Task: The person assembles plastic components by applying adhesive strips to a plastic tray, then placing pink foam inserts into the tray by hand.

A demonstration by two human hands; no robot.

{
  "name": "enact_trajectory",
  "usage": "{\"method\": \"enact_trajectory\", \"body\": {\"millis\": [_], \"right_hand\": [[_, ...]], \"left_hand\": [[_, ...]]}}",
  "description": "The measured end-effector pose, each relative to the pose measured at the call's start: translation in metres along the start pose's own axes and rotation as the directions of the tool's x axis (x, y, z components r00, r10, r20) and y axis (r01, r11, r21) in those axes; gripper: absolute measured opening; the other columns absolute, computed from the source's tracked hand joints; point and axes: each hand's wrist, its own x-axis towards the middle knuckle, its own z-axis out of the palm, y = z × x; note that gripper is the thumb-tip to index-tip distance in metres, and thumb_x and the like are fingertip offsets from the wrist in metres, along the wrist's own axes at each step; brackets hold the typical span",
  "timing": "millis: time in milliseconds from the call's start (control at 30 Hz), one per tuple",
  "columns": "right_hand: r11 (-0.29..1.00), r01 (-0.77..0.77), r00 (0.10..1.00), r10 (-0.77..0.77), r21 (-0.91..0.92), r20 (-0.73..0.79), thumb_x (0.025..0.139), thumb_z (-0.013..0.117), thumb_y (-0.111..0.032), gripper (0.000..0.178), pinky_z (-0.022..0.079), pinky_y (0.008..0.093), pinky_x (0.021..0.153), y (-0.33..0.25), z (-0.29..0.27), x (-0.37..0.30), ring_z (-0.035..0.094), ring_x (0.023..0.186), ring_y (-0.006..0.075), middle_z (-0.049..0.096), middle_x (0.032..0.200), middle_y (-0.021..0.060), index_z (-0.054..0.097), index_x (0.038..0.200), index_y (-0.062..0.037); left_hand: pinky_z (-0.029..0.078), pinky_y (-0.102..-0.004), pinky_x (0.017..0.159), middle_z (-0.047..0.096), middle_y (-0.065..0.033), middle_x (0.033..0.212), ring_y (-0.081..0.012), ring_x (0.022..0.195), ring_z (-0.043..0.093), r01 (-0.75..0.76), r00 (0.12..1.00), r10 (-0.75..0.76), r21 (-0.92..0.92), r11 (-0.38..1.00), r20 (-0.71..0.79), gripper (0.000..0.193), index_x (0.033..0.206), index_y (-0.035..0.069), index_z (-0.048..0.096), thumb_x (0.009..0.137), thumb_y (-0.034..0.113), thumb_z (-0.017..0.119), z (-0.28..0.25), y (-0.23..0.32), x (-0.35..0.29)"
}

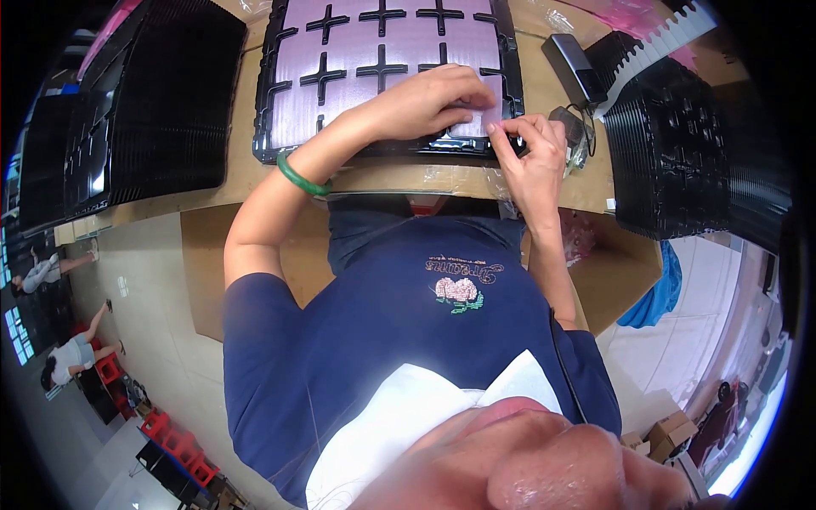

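Hands, left hand [429, 100] and right hand [537, 161], are close together, fingertips nearly meeting. Right thumb and forefinger are clamped on the edge of a thin, pale pink, translucent sheet [478, 126]. Left fingers curl over the same area; whether they grip the sheet cannot be told. The sheet is at the near right corner of a rectangular black plastic tray [260, 136], which lies under the left hand and extends beyond it. Raised black cross-shaped dividers [381, 70] separate pink areas of the tray. A green ring-shaped bangle [299, 177] encircles the left forearm. A brown flat-topped table [391, 178] supports the tray. Beyond the right hand lie a black rectangular device [571, 70] and a white toothed strip [659, 59]. Tall stacks of black plastic trays stand well left of the left hand [183, 102] and right of the right hand [676, 144].
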Motion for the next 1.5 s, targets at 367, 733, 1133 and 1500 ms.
{"method": "enact_trajectory", "body": {"millis": [367, 733, 1133, 1500], "right_hand": [[0.976, 0.147, 0.965, -0.177, -0.158, -0.194, 0.080, 0.073, -0.016, 0.012, 0.040, 0.0380, 0.088, -0.001, -0.003, 0.011, 0.054, 0.098, 0.0254, 0.066, 0.098, 0.0009, 0.072, 0.091, -0.0111], [0.937, 0.348, 0.936, -0.349, 0.015, 0.054, 0.082, 0.073, -0.018, 0.009, 0.041, 0.0370, 0.087, -0.004, 0.003, 0.005, 0.057, 0.102, 0.0247, 0.067, 0.092, 0.0008, 0.073, 0.085, -0.0089], [0.935, 0.355, 0.934, -0.355, 0.007, 0.025, 0.087, 0.070, -0.015, 0.010, 0.041, 0.0365, 0.090, 0.003, 0.006, 0.001, 0.059, 0.106, 0.0254, 0.069, 0.093, 0.0035, 0.073, 0.084, -0.0060], [0.957, 0.286, 0.958, -0.285, 0.045, -0.030, 0.089, 0.068, -0.011, 0.009, 0.041, 0.0369, 0.096, 0.002, 0.008, -0.003, 0.059, 0.107, 0.0262, 0.071, 0.096, 0.0050, 0.074, 0.088, -0.0033]], "left_hand": [[0.049, -0.0395, 0.089, 0.064, -0.0080, 0.113, -0.0283, 0.102, 0.059, -0.108, 0.989, 0.128, 0.239, 0.965, -0.070, 0.024, 0.110, 0.005, 0.068, 0.086, 0.010, 0.064, 0.024, 0.034, -0.022], [0.047, -0.0387, 0.095, 0.064, -0.0107, 0.122, -0.0305, 0.111, 0.059, 0.307, 0.875, -0.157, 0.274, 0.912, -0.459, 0.026, 0.111, 0.004, 0.069, 0.085, 0.008, 0.067, -0.001, 0.056, -0.092], [0.044, -0.0368, 0.090, 0.070, -0.0039, 0.096, -0.0231, 0.089, 0.063, 0.667, 0.709, -0.224, 0.533, 0.520, -0.669, 0.011, 0.091, 0.006, 0.072, 0.088, 0.015, 0.067, -0.036, 0.057, -0.179], [0.047, -0.0362, 0.082, 0.068, -0.0048, 0.090, -0.0226, 0.087, 0.062, 0.590, 0.767, -0.144, 0.599, 0.541, -0.626, 0.015, 0.093, 0.005, 0.074, 0.088, 0.018, 0.068, -0.050, 0.045, -0.194]]}}
